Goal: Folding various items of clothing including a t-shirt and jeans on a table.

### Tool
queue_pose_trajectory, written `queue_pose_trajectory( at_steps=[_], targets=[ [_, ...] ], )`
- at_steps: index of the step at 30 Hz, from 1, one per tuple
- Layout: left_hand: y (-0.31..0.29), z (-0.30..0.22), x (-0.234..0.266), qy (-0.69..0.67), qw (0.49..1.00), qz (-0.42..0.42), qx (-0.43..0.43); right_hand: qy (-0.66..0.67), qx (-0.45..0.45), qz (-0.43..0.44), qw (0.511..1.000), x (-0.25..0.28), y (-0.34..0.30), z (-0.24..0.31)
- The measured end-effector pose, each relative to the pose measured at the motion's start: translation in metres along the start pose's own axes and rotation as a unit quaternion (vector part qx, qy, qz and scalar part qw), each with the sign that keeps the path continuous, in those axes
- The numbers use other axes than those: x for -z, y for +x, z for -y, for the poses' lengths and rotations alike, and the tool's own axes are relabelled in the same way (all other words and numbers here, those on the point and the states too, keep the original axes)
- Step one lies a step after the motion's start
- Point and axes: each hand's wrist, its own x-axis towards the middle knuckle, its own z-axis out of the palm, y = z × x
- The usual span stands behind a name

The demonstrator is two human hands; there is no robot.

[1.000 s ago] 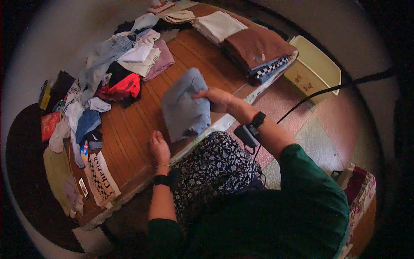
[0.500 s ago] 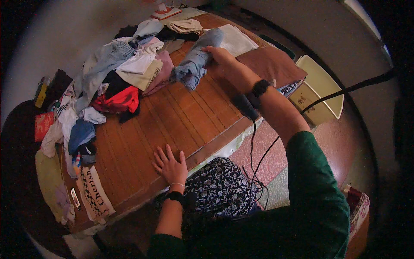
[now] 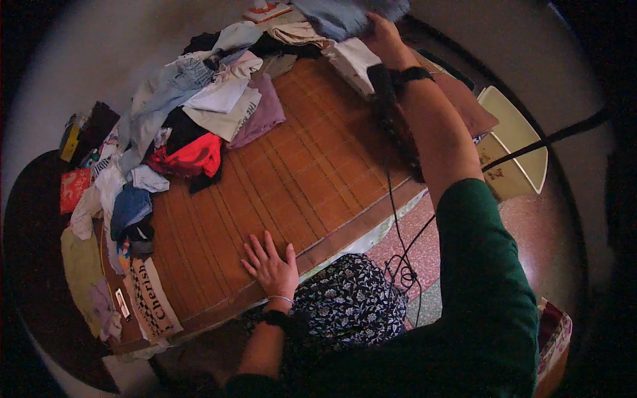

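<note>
At the far edge of the mat-covered surface (image 3: pixel 298 166), my right hand (image 3: pixel 387 41) is closed on a light-blue denim garment (image 3: pixel 338 18), which is blurred and partly cut off by the upper edge of the picture. Part of that hand's grip is hidden. Just below it lies a folded white cloth (image 3: pixel 355 65). My left hand (image 3: pixel 273 268) rests flat near the front edge with its fingers spread, holding nothing. To the left is a heap of clothes, with light jeans (image 3: pixel 156 93), a red garment (image 3: pixel 192 158) and a mauve garment (image 3: pixel 265 109).
A cream plastic bin (image 3: pixel 514 139) stands beyond the right side, near a brown cloth (image 3: pixel 468 106). Black cables (image 3: pixel 401 259) hang over the front edge. A printed cloth strip (image 3: pixel 156 298) and a small phone-like object (image 3: pixel 122 304) lie at the left.
My right hand has carried the denim garment away from me, from the middle of the mat to its far edge. My left hand stays flat on the mat.
</note>
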Motion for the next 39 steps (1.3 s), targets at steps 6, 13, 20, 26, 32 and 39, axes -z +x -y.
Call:
queue_pose_trajectory(
  at_steps=[6,13,20,26,32,39],
  targets=[
    [0.003,-0.005,0.000,0.006,1.000,0.013,-0.012,-0.187,-0.270,0.324,0.888,0.004,-0.111,-0.045],
    [0.005,-0.007,0.001,-0.006,1.000,0.017,-0.009,0.270,-0.566,-0.114,0.770,-0.020,-0.073,-0.040],
    [0.002,-0.007,0.000,-0.008,1.000,0.023,-0.003,0.134,-0.645,-0.112,0.744,0.008,-0.059,-0.032],
    [0.003,-0.007,-0.003,-0.011,1.000,0.014,-0.008,-0.245,-0.472,0.094,0.842,-0.009,-0.069,-0.018],
    [0.002,-0.003,-0.003,-0.008,1.000,0.016,-0.001,-0.291,-0.379,0.411,0.776,-0.006,-0.074,0.013],
    [0.002,-0.005,0.003,0.002,0.999,0.032,0.001,-0.276,-0.337,0.480,0.761,0.007,-0.091,0.015]
  ],
)
